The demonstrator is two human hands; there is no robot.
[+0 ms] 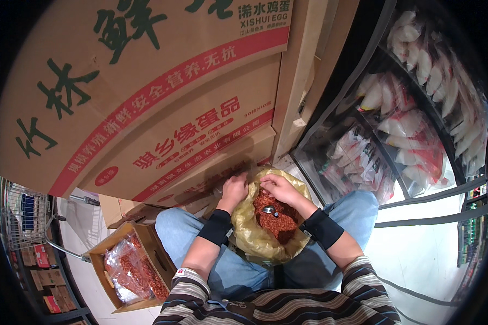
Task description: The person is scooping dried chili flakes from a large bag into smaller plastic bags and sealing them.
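Between my knees stands a large yellow plastic bag (244, 227), its mouth spread wide around reddish-brown dried flakes or chopped chilli (274, 227). A metal scoop or spoon (270, 209) rests on the flakes. My left hand (236, 189) is at the bag's upper left rim, fingers bent; whether it grips the plastic cannot be told. My right hand (277, 189) reaches over the upper rim with thumb and fingertips near each other, and what lies between them is too small to tell. Black bands wrap both wrists.
Stacked printed cardboard cartons (203, 93) rise close in front. At the left, an open cardboard box (101, 260) holds clear bags of similar red flakes (132, 268). A shopping cart (26, 215) stands farther left. A black display rack (370, 126) with bagged white goods (406, 142) is at the right.
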